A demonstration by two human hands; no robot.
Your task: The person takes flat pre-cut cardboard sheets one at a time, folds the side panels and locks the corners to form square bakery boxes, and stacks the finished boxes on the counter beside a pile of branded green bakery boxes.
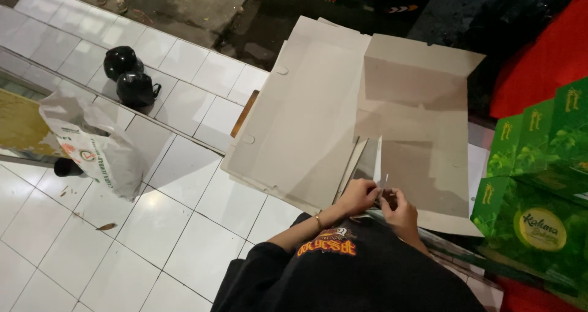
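Far left, a white plastic sack (101,153) slumps on the white tiled floor (184,238). Centre, the left hand (357,197) pinches a standing flap of the flat grey cardboard box blank (306,122). The right hand (399,209) grips it too, seemingly. Green printed cartons (539,183) sit stacked rightmost.

Two helmets (128,73), one plastic bag (104,153)
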